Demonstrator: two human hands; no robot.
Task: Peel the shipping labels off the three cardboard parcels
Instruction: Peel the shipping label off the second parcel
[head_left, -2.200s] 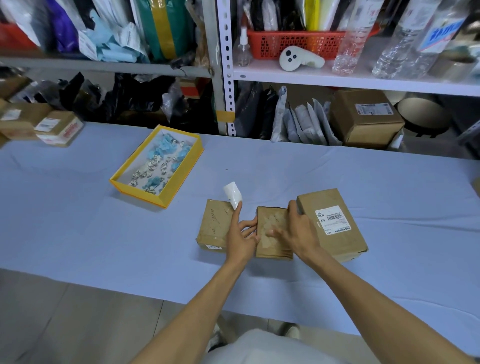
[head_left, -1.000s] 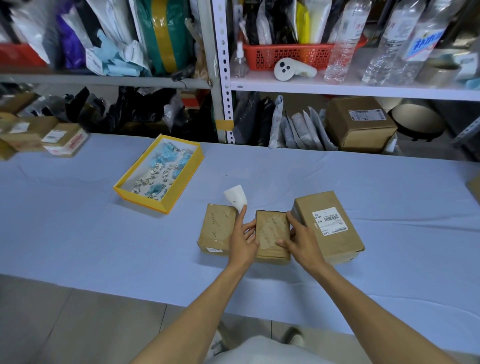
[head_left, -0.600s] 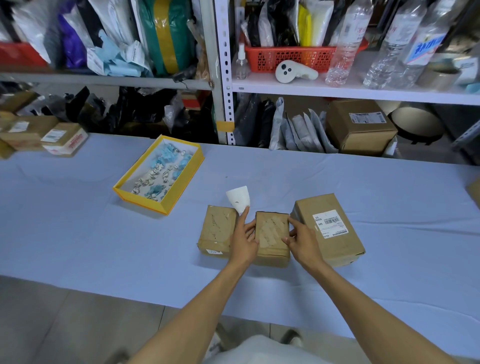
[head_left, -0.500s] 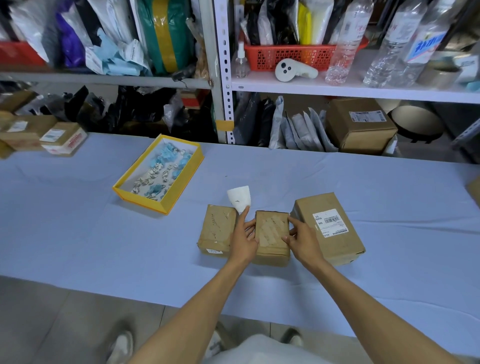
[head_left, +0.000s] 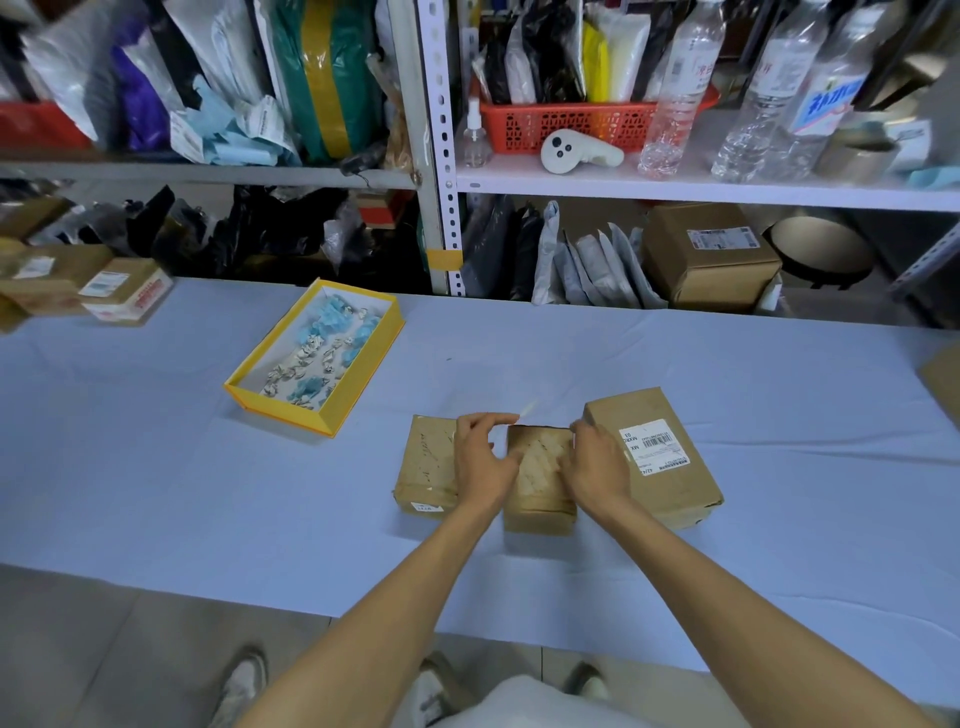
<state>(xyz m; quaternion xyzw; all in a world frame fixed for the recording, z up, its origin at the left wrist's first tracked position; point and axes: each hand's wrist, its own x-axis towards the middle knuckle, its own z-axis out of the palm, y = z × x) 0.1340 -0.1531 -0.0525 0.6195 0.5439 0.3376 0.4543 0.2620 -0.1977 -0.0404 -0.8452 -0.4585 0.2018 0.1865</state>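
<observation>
Both hands are working at the middle parcel (head_left: 540, 483), which is lying on the table (head_left: 156, 457) between two others. The left hand (head_left: 480, 462) is arching over its left edge, fingers (head_left: 493, 421) curled. A pale blur (head_left: 527, 409) is showing by their tips, and I cannot tell whether they are pinching it. The right hand (head_left: 597, 462) is gripping the parcel's right side, fingers curling round the far corner. The left parcel (head_left: 426, 462) is lying just beside. The right parcel (head_left: 670, 483) is carrying a white label (head_left: 652, 447) on top. Farther back a yellow box (head_left: 317, 358) is sitting open.
</observation>
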